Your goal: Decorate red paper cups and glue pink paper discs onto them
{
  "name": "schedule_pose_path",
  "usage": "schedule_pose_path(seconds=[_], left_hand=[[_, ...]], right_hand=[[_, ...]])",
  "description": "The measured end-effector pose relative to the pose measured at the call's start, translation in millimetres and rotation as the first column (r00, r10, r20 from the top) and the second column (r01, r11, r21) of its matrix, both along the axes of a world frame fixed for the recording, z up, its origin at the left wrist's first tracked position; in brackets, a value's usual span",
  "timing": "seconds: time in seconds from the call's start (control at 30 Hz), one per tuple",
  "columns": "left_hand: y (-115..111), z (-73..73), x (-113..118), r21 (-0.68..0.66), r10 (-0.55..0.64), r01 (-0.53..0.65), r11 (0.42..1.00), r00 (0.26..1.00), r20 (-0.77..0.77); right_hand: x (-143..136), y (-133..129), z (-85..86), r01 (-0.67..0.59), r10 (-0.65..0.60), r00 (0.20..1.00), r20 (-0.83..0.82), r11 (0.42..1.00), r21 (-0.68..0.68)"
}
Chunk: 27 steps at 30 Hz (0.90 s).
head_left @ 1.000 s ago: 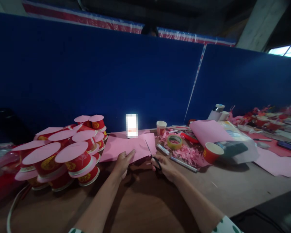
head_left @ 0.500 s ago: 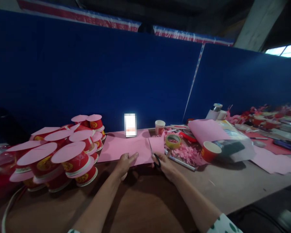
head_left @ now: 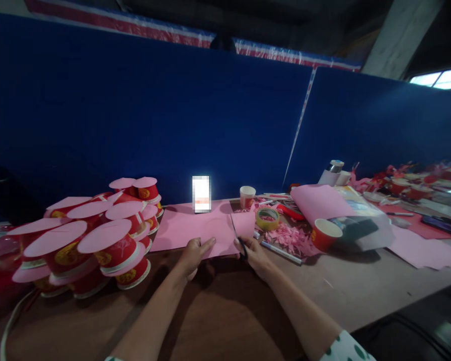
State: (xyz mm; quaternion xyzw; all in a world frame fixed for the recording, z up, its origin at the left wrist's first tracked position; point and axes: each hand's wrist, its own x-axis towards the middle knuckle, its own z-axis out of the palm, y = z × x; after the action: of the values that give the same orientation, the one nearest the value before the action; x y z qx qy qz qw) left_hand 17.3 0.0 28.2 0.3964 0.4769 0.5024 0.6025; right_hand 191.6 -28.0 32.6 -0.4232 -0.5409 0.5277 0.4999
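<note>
Pink paper (head_left: 195,225) lies across the table's back middle, its near edge raised a little in my hands. My left hand (head_left: 194,255) grips that near edge, thumb on top. Black-handled scissors (head_left: 242,247) are in my right hand (head_left: 254,253), at the right part of the paper. Their blades point away from me, along a cut in the paper. A smaller pink piece (head_left: 245,224) lies to the right of the blades. Whether the blades are fully together is too small to tell.
Stacked red cups with pink discs (head_left: 105,240) fill the left. Behind the paper glows a blurred white rectangle (head_left: 202,194). To the right are a paper cup (head_left: 247,196), a tape roll (head_left: 267,219), pink shreds (head_left: 291,238), a pen (head_left: 281,252) and a red cup (head_left: 326,234).
The scissor blades look closer together than before. Both hands keep nearly the same place, and the view has shifted very slightly.
</note>
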Motion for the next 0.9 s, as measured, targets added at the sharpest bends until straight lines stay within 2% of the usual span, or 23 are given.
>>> schedule_pose_path(seconds=[0.2, 0.43, 0.6, 0.73, 0.9], left_hand=[[3, -1.6, -3, -0.008, -0.049, 0.049, 0.999, 0.999, -0.018], [0, 4.3, -5, 0.029, 0.016, -0.015, 0.999, 1.000, -0.026], [-3, 6.7, -8, 0.029, -0.112, 0.111, 0.993, 0.993, 0.048], [-5, 5.7, -7, 0.024, -0.070, 0.070, 0.997, 0.998, -0.001], [-6, 8.1, -5, 0.052, -0.119, 0.119, 0.992, 0.993, -0.001]], right_hand=[[0, 4, -3.3, 0.038, -0.038, 0.999, -0.031, 0.999, 0.002], [2, 11, -7.7, 0.149, -0.145, 0.986, -0.088, 0.988, 0.044], [5, 13, -9.0, 0.271, -0.265, 0.959, -0.097, 0.961, 0.061], [4, 10, -8.8, 0.259, -0.252, 0.963, -0.096, 0.963, 0.073], [2, 6, -7.9, 0.197, -0.193, 0.978, -0.076, 0.980, 0.043]])
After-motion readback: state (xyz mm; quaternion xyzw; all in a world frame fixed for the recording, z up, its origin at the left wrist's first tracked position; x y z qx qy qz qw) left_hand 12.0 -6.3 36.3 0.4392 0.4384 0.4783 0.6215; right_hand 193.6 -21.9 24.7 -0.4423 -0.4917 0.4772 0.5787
